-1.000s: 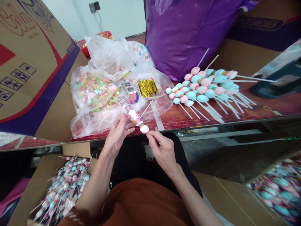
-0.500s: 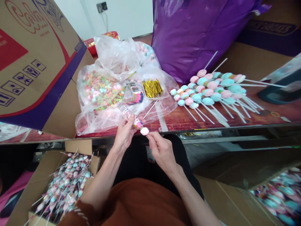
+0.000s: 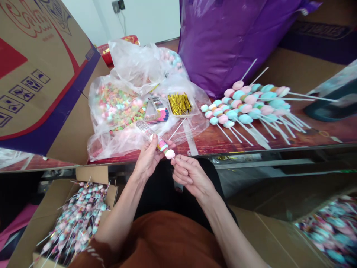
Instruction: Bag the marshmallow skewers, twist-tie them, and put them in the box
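Between my hands, over the table's front edge, is a marshmallow candy skewer [image 3: 169,154]. A clear printed plastic bag [image 3: 145,128] covers its upper part, and a pale pink marshmallow shows at its lower end. My left hand [image 3: 149,156] grips the bagged part, thumb on top and fingers underneath. With its thumb and forefinger, my right hand [image 3: 192,175] pinches the stick just below the last marshmallow; the other fingers curl in. Beyond them lie a bundle of printed bags [image 3: 158,111], a tray of gold twist ties [image 3: 180,104] and a loose white stick [image 3: 177,128].
Bare marshmallow skewers [image 3: 245,106] are piled on the right of the table, before a big purple bag [image 3: 223,48]. A plastic bag of loose candies [image 3: 119,108] lies left. Large carton [image 3: 55,108] stands far left; open boxes with skewers [image 3: 78,219] sit below on both sides.
My right hand has risen slightly and its fingers have loosened a little around the stick. More coloured candy shows beside my left thumb. The whole view has shifted slightly.
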`<state>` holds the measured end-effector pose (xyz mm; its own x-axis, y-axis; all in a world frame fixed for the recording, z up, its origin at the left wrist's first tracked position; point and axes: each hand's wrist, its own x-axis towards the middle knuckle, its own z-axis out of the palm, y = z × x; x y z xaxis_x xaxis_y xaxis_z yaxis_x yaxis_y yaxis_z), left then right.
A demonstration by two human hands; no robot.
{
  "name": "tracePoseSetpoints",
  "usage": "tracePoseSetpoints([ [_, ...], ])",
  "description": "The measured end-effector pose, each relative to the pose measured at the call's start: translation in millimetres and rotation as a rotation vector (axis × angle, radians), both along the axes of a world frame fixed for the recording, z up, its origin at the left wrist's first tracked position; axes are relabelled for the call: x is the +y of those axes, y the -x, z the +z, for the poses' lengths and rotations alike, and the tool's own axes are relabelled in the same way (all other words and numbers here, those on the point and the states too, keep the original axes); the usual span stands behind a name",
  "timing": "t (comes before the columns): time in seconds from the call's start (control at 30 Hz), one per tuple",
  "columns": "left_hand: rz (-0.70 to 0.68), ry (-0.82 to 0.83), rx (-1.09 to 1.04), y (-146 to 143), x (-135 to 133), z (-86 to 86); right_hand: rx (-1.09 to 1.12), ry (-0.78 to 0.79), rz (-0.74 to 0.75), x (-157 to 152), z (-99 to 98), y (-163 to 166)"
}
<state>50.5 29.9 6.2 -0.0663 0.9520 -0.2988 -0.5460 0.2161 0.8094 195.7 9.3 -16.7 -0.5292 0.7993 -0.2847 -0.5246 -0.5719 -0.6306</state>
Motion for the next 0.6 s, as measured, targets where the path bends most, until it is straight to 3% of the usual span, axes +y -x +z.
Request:
tracePoseSetpoints([
  [0.17,-0.02,0.031,0.003,0,-3,-1.4,-0.057,-0.038,-0.044,0,-2.1,8],
  [0.4,-0.089,0.012,-0.077,-3,-5,0.5,-0.678,-0.628,-0.259,-8,-4.1,15],
  [0.5,-0.149,-0.008,-0.081,-11,-10,0.9,-0.792,-0.754,-0.389,-6,-6.9,25],
  [0.6,-0.207,-0.009,-0.064,-12,-14,1.4,-0.791,-0.776,-0.447,-3,-8.9,27],
])
